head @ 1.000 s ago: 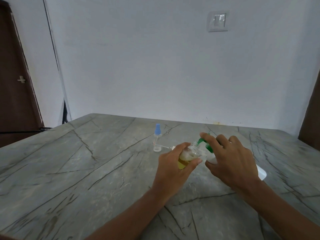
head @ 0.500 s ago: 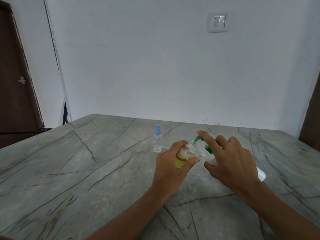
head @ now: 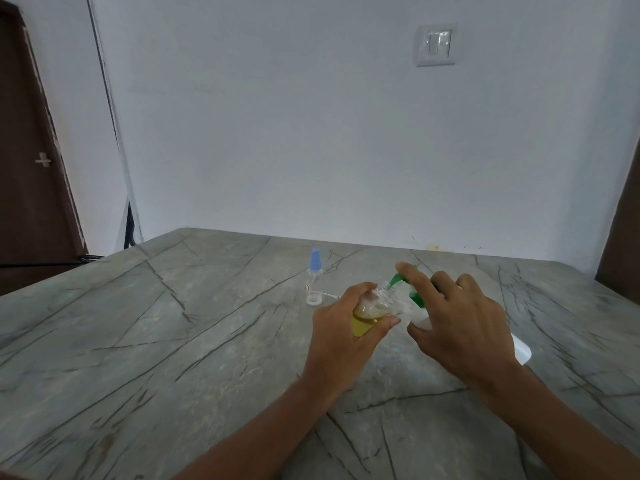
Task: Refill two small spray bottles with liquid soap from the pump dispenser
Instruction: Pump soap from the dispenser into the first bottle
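My left hand (head: 341, 336) grips a small clear spray bottle (head: 372, 310), tilted, part full of yellowish foamy soap, its open neck right under the green nozzle. My right hand (head: 460, 320) holds the white pump dispenser (head: 420, 320), fingers round its body and index finger lying on top of the green pump head (head: 398, 278). Most of the dispenser is hidden behind this hand. A second small clear bottle with a blue spray cap (head: 314, 277) stands upright on the table behind my left hand, apart from both hands.
The grey veined stone table (head: 173, 341) spreads wide to the left and front. A thin white tube (head: 329, 295) lies beside the blue-capped bottle. A white object (head: 521, 351) shows behind my right wrist. A white wall stands behind the table; a dark door is at left.
Both hands with the bottle and the dispenser have shifted slightly up and away. My right index finger stays on the green pump head. The blue-capped bottle has not moved.
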`<action>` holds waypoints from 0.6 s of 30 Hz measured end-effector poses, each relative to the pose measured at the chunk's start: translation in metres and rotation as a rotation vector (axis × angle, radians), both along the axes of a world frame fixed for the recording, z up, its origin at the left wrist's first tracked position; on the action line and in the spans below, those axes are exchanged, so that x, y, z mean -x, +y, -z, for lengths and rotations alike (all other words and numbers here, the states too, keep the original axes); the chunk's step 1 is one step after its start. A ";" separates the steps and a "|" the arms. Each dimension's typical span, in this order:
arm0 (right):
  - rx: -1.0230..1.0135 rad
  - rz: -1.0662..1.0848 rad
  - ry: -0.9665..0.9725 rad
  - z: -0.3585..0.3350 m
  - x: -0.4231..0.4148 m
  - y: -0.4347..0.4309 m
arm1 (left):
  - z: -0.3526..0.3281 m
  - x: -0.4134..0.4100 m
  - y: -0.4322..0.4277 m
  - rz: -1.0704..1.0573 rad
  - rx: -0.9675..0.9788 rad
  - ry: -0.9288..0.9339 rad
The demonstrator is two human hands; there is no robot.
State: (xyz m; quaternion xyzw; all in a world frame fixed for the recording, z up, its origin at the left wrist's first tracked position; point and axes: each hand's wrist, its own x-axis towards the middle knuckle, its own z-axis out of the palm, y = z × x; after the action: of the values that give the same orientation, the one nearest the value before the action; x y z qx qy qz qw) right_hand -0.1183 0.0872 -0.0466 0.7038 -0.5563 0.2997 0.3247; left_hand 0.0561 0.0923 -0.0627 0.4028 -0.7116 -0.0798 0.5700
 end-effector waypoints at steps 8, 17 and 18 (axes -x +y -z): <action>-0.009 0.007 -0.004 -0.002 -0.004 0.003 | -0.001 0.000 0.001 -0.018 -0.003 0.004; -0.040 -0.030 -0.008 -0.002 0.001 0.001 | 0.001 0.001 0.002 0.007 0.005 -0.031; -0.040 -0.031 -0.011 -0.002 0.001 0.001 | 0.001 0.002 0.002 0.008 0.009 -0.033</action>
State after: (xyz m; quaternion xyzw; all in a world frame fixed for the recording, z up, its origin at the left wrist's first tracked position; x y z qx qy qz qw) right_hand -0.1195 0.0884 -0.0448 0.7169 -0.5530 0.2975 0.3028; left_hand 0.0544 0.0942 -0.0641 0.3986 -0.7228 -0.0722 0.5598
